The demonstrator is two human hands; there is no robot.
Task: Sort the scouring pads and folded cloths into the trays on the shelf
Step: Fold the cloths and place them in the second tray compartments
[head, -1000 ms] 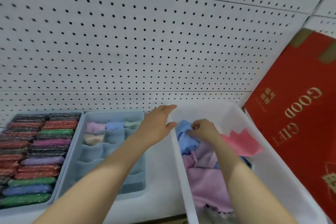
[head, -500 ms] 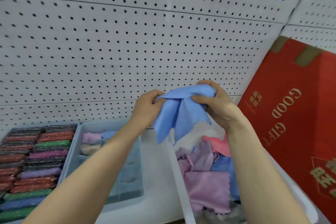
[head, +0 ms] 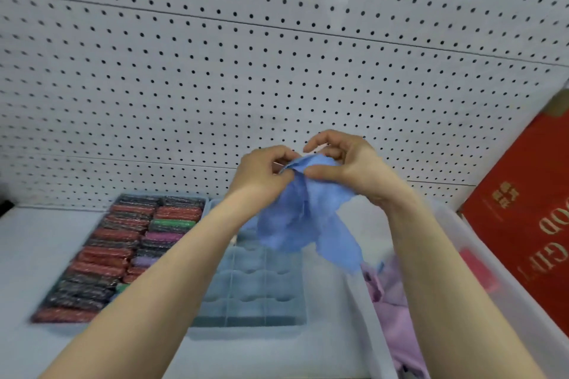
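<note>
A blue cloth (head: 308, 221) hangs in the air in front of the pegboard, pinched at its top edge by both hands. My left hand (head: 261, 174) grips its left side and my right hand (head: 348, 163) its right side, fingers close together. Below the cloth lies a pale blue divided tray (head: 255, 292), its far cells hidden by my arm and the cloth. To its left a tray of scouring pads (head: 123, 252) is packed with red, green, purple and dark pads. A white bin (head: 480, 243) at right holds loose pink and lilac cloths (head: 397, 311).
A white pegboard wall (head: 246, 71) backs the shelf. A red gift box (head: 529, 218) leans at the far right beside the bin. Bare shelf surface (head: 40, 243) lies left of the pad tray.
The blue cloth came out of the bin and up between both hands. The hands have since drawn closer together at its top, and the view has swung to the left.
</note>
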